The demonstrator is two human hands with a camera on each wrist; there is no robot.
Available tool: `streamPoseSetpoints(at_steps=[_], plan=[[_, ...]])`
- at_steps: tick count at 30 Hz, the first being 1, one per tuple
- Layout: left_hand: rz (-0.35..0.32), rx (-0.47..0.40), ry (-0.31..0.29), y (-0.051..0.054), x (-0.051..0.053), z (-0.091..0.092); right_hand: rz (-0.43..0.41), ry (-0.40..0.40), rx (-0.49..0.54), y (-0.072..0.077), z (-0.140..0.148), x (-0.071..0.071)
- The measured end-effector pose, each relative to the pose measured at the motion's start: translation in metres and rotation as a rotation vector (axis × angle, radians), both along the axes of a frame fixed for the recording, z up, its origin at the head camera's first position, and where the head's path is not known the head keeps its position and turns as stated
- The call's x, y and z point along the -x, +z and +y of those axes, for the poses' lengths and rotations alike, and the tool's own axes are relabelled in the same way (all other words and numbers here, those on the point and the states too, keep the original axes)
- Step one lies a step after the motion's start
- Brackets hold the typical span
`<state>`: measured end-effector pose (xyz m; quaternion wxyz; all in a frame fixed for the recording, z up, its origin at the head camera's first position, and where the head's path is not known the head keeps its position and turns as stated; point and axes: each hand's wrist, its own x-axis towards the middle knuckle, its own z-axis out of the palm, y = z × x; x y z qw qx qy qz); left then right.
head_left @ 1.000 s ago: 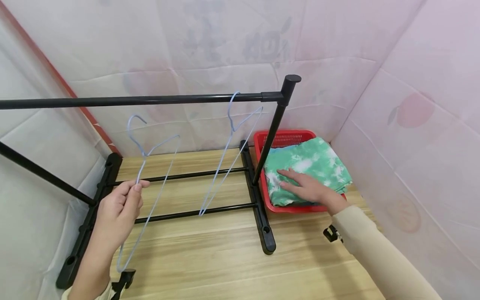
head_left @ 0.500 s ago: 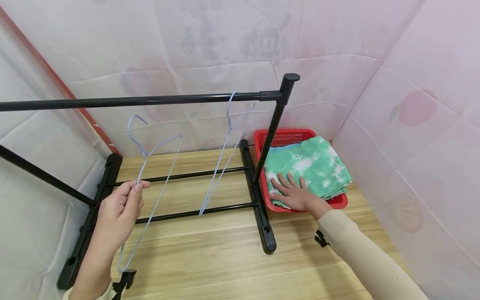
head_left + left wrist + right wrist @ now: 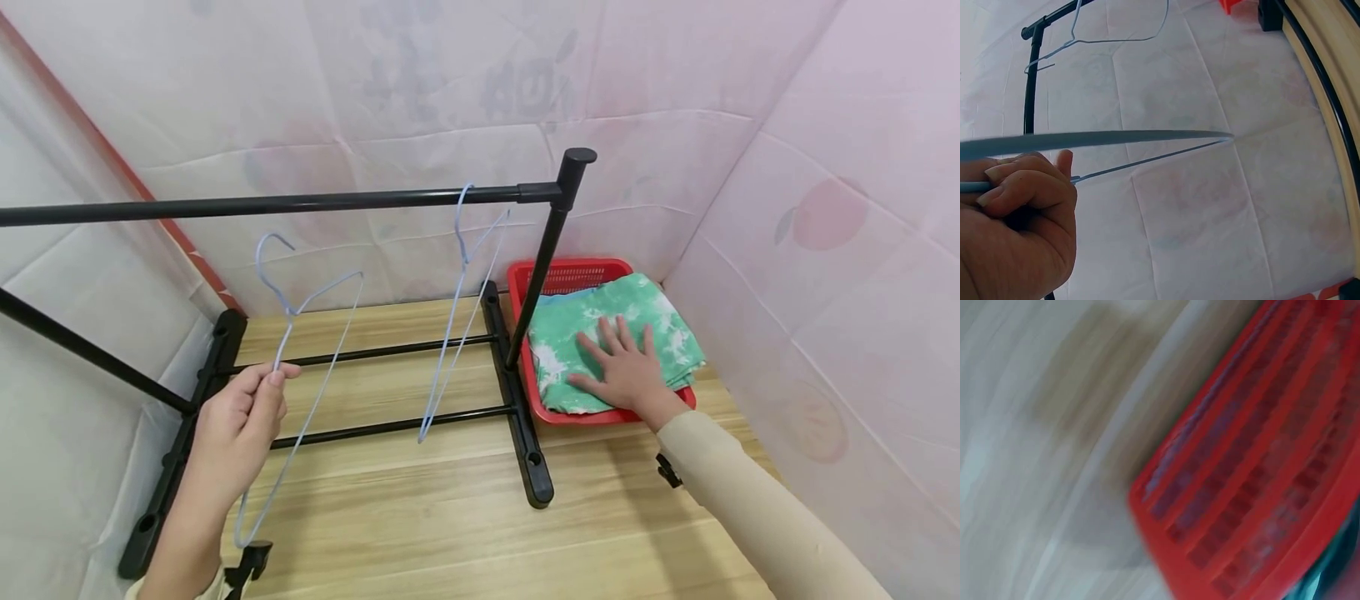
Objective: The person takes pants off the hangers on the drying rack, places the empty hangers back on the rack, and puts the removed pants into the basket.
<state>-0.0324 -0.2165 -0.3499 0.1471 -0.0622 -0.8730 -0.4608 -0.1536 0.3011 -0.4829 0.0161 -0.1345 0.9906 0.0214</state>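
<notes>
A light blue wire hanger (image 3: 322, 287) is held upright by my left hand (image 3: 238, 425), which pinches its side below the hook. The left wrist view shows the fingers curled round the hanger (image 3: 1147, 136). My right hand (image 3: 626, 375) lies with fingers spread on a folded green and white tie-dye cloth (image 3: 667, 325). That cloth tops the pile in a red plastic basket (image 3: 525, 283); a bit of blue cloth (image 3: 562, 297) shows at its back edge. In the right wrist view the basket's slatted wall (image 3: 1241, 487) is blurred, and the right hand is mostly out of frame.
A black rack's top bar (image 3: 300, 203) crosses in front, with a second blue hanger (image 3: 459, 292) hooked near its right end. The right post (image 3: 543, 258) rises beside the basket. Wooden floor (image 3: 420, 517) lies below; printed white sheets (image 3: 420, 75) enclose the space.
My right hand slid over the green cloth, first toward the near left corner, then back to the right. The hanging hanger swung slightly. My left hand kept its hanger in place.
</notes>
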Motion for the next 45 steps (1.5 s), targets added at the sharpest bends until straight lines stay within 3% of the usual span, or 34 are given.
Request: streamPoseSetpoints(at_steps=[7,24,33,39,45], plan=[[0.019,-0.010,-0.013,0.001,0.005,0.002,-0.018,-0.047,-0.052,-0.006,0.022,0.001],[0.017,-0.031,-0.028,0.000,0.006,0.006,-0.081,-0.057,-0.154,-0.015,0.018,0.006],[0.003,-0.007,-0.027,-0.002,0.007,0.005,-0.147,-0.077,-0.263,0.012,0.002,0.008],[0.006,-0.022,-0.042,-0.003,0.008,0.006,-0.199,-0.131,-0.268,0.036,-0.012,0.024],[-0.001,-0.023,-0.048,-0.001,0.009,0.005,-0.217,-0.159,-0.231,0.043,-0.018,0.043]])
